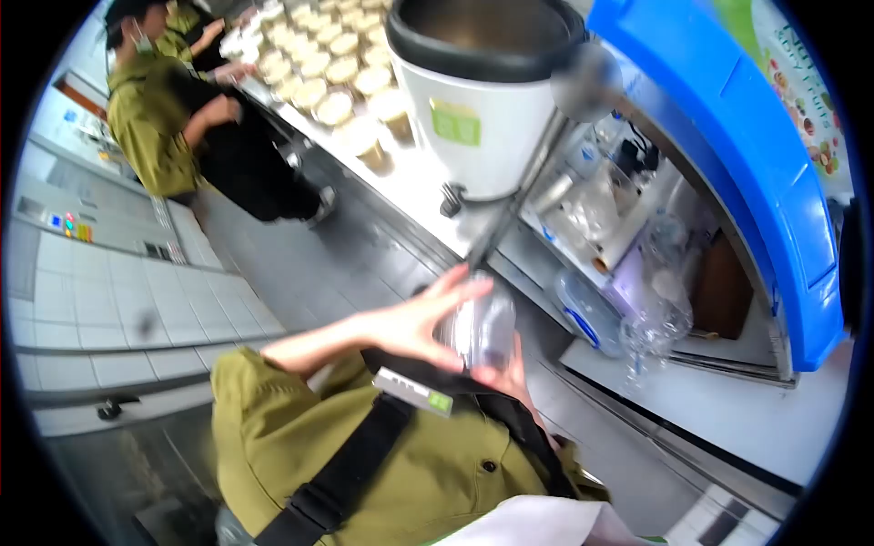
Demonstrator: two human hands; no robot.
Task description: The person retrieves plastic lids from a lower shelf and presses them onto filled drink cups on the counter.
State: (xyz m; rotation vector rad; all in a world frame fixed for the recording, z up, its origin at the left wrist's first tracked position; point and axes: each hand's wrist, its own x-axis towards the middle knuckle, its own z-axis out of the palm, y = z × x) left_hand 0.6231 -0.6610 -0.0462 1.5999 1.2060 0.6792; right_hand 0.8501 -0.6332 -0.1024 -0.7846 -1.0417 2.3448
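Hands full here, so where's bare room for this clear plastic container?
The white worktop at right is bare between crumpled clear plastic and its front edge; the white counter, between pale round cups and the black knob. Cups crowd its far end.

The only words I can read stand on the white poster [801, 100] at the far right, behind the blue plastic piece [774, 173]: "Nuts" in large letters, partly lost at the edge of my view, and beneath it, smaller, "& Dry Fruits". On the front of the white bin [492, 159], at the far side ahead of me, I see a green label [455, 123] with pale marks too blurred to read. The name tag [412, 391] on my own front, near me, carries dark marks and a green end patch with pale marks; I can make out neither.
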